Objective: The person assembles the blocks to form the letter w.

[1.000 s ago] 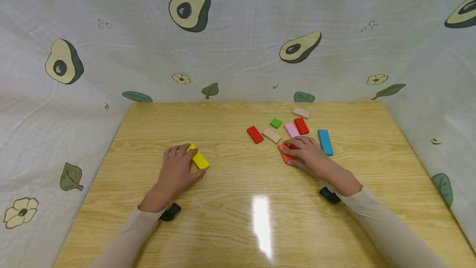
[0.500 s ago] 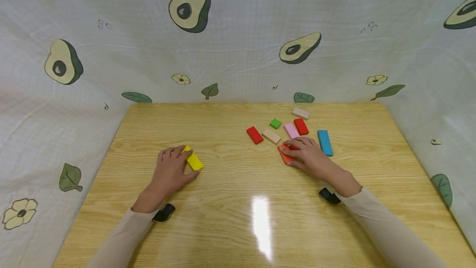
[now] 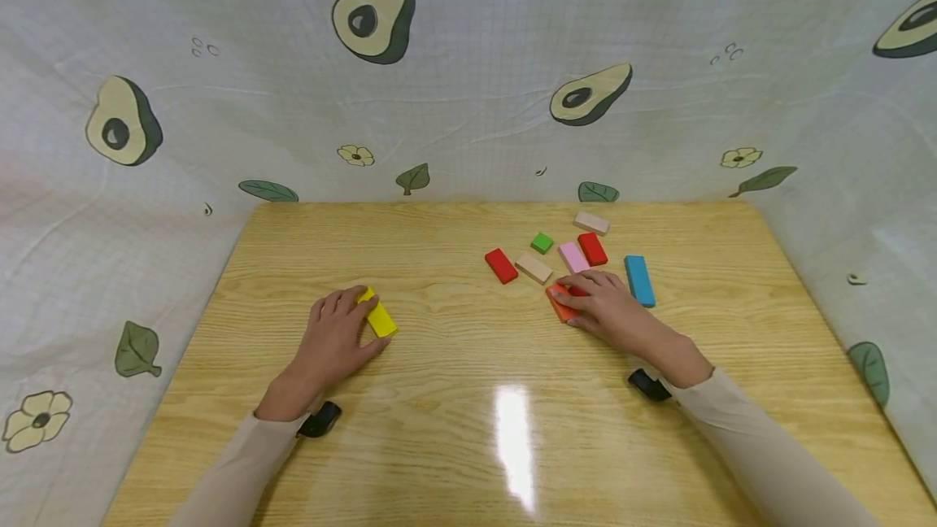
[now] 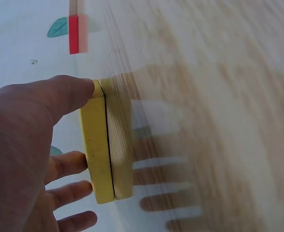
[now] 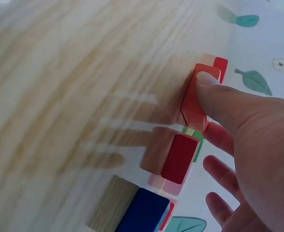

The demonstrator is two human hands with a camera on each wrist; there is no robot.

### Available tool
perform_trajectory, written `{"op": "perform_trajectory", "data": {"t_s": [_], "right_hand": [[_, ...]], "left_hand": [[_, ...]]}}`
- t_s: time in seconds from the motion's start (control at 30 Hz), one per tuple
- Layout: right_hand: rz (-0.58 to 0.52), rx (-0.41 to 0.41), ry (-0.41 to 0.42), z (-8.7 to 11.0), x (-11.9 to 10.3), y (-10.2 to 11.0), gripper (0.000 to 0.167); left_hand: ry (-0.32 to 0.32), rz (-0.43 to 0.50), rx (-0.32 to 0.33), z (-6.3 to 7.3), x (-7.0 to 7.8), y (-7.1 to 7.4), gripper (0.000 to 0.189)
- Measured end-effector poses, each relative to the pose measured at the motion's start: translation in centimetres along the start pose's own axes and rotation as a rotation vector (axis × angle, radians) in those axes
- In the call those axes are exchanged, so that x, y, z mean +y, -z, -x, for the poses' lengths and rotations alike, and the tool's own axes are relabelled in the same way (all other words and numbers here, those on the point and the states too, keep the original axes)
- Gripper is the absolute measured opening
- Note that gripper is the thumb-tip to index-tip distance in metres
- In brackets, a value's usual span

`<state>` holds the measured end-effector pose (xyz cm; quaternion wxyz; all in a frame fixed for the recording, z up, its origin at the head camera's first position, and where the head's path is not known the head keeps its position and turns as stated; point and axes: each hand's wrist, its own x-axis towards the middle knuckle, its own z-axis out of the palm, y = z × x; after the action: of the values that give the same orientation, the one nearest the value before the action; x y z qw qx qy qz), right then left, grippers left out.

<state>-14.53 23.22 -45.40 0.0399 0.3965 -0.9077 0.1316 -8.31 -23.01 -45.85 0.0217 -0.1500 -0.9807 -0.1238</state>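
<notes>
My left hand holds a yellow block on the left half of the table. In the left wrist view the thumb presses one end of the yellow block, and fingertips meet its side. The block lies flat on the wood. At right of centre, my right hand pinches an orange-red block, partly covered by the fingers. The right wrist view has the thumb on the orange-red block with a finger behind it. Beside it sits a dark red block, mostly hidden under the hand in the head view.
Beyond the right hand lie a red block, a beige block, a small green block, a pink block, another red block and another beige block. A blue block lies right. Patterned cloth surrounds the wooden table.
My left hand has slid a short way left and slightly nearer, bringing the yellow block along. The right hand and the orange-red block have stayed in place.
</notes>
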Motion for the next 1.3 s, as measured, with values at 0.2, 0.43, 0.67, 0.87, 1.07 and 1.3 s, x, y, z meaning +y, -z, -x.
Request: {"op": "perform_trajectory", "data": {"t_s": [0.2,0.43,0.67,0.87,1.07,1.3], "right_hand": [[-0.013,-0.033,-0.007,-0.1,0.0,0.2,0.049],[-0.016,-0.023,-0.010,-0.3,-0.1,0.1,0.054],[-0.025,0.033,0.026,-0.5,-0.4,-0.2,0.056],[-0.059,0.080,0.076,-1.1,-1.2,-0.2,0.054],[-0.067,0.044,0.080,-2.6,-2.4,-0.2,0.053],[-0.109,0.033,0.112,-4.7,-3.8,-0.4,0.054]], "left_hand": [[-0.007,0.006,-0.016,0.1,-0.2,0.1,0.066],[-0.013,0.025,-0.014,0.0,-0.2,0.2,0.058],[-0.010,0.041,-0.003,0.0,-0.2,0.2,0.056],[-0.013,0.057,0.000,-0.1,-0.2,0.3,0.057],[-0.025,0.047,0.001,-0.2,-0.1,0.3,0.057],[-0.028,0.045,-0.003,-0.2,0.0,0.4,0.056]]}}
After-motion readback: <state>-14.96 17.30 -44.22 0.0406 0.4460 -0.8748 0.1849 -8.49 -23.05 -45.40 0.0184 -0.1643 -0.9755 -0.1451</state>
